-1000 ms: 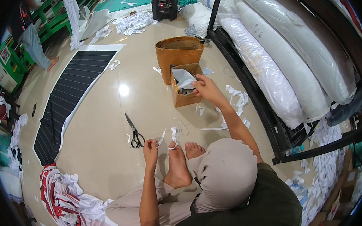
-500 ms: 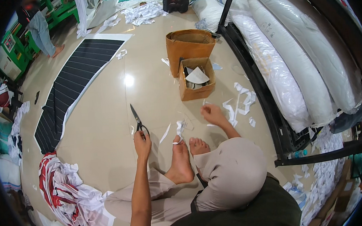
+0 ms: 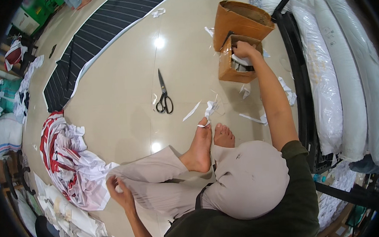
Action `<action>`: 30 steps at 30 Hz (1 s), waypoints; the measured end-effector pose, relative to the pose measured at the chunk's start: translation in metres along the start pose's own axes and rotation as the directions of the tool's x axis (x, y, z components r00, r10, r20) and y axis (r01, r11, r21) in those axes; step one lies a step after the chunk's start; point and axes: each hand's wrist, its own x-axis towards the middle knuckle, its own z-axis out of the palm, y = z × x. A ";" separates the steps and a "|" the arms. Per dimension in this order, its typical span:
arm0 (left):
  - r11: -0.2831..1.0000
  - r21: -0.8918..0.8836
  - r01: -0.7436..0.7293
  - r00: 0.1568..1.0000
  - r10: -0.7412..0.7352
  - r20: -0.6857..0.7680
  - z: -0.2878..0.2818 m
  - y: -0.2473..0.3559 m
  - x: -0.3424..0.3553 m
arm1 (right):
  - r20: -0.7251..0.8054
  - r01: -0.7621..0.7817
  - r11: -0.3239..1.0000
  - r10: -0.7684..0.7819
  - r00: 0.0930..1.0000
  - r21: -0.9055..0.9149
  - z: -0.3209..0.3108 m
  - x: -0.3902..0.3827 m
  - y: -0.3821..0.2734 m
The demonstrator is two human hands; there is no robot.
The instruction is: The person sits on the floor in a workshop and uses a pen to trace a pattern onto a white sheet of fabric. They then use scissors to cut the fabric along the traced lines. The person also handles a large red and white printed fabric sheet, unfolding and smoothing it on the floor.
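My right hand (image 3: 244, 50) reaches into a small cardboard box (image 3: 227, 68). Its fingers are curled, and their tips and whatever they grip are hidden. White pieces (image 3: 241, 62) show inside the box just below it. Empty and with fingers apart, my left hand (image 3: 122, 194) hovers by my trouser leg, beside a heap of white and red fabric (image 3: 77, 162). Black-handled scissors (image 3: 163, 94) lie on the floor ahead of my feet, blades pointing away. A white strip (image 3: 204, 123) is looped at my left foot's toes.
A taller open carton (image 3: 245, 19) stands behind the small box. Dark striped fabric (image 3: 102, 32) edged in white is spread at the far left. Plastic-wrapped rolls (image 3: 319, 80) rest on a black metal rack at right. White scraps (image 3: 191, 111) dot the floor (image 3: 123, 101).
My left hand has let go of the scissors and moved back toward the fabric heap. My right hand has gone from above the floor into the small box. The view has shifted.
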 end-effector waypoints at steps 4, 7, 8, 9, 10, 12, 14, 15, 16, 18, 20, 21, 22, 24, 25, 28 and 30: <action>0.971 0.025 0.238 0.953 -0.228 -0.198 -0.041 -0.052 -0.033 | -0.091 -0.017 0.999 0.021 0.996 0.050 -0.014 0.013 0.024; 0.897 -0.018 0.442 0.851 -0.426 -0.306 -0.052 -0.123 -0.076 | -0.632 0.173 0.944 0.047 0.774 0.282 -0.037 -0.064 -0.001; 0.866 -0.038 0.499 0.813 -0.483 -0.325 -0.047 -0.153 -0.095 | -0.737 0.285 0.893 0.073 0.672 0.348 -0.040 -0.082 0.002; 0.841 0.117 0.528 0.805 -0.452 -0.384 -0.045 -0.186 -0.120 | -0.701 0.249 0.894 0.096 0.707 0.373 -0.044 -0.112 -0.005; 0.796 0.262 0.546 0.804 -0.410 -0.431 -0.039 -0.218 -0.142 | -0.668 0.208 0.895 0.123 0.734 0.394 -0.048 -0.142 -0.008; 0.471 0.518 0.714 0.698 -0.544 -0.466 -0.007 -0.217 -0.149 | -0.550 0.209 0.911 0.023 0.835 0.356 -0.031 -0.182 0.023; 0.384 0.594 0.707 0.706 -0.419 -0.570 0.004 -0.239 -0.163 | -0.277 0.074 0.968 -0.004 0.961 0.242 -0.004 -0.207 0.023; 0.343 0.627 0.699 0.715 -0.357 -0.601 0.013 -0.245 -0.165 | -0.340 0.111 0.989 -0.072 0.938 0.097 0.016 -0.217 0.019; 0.324 0.619 0.715 0.698 -0.375 -0.610 0.014 -0.250 -0.171 | -0.387 0.141 0.989 -0.149 0.910 -0.050 0.040 -0.219 0.010; 0.291 0.598 0.747 0.662 -0.414 -0.625 0.022 -0.247 -0.174 | -0.246 0.249 0.958 -0.209 0.947 0.145 0.092 -0.210 -0.005; 0.317 0.617 0.720 0.693 -0.367 -0.620 0.025 -0.248 -0.173 | -0.289 0.339 0.918 -0.274 0.917 0.206 0.150 -0.214 -0.019; 0.323 0.624 0.711 0.703 -0.340 -0.625 0.022 -0.250 -0.175 | -0.298 0.366 0.907 -0.298 0.907 0.207 0.169 -0.216 -0.028; 0.319 0.624 0.714 0.700 -0.362 -0.616 0.022 -0.248 -0.175 | -0.309 0.394 0.896 -0.323 0.894 0.203 0.180 -0.218 -0.034; 0.310 0.625 0.717 0.694 -0.408 -0.594 0.020 -0.242 -0.173 | -0.323 0.358 0.912 -0.283 0.903 0.201 0.197 -0.221 -0.038; 0.313 0.609 0.729 0.681 -0.422 -0.598 0.020 -0.237 -0.171 | -0.333 0.339 0.919 -0.261 0.906 0.202 0.201 -0.222 -0.038; 0.330 0.583 0.742 0.667 -0.444 -0.598 0.020 -0.235 -0.165 | -0.382 0.352 0.917 -0.262 0.886 0.188 0.207 -0.222 -0.034; 0.331 0.596 0.731 0.679 -0.443 -0.586 0.016 -0.237 -0.169 | -0.342 0.329 0.932 -0.263 0.902 0.150 0.207 -0.220 -0.038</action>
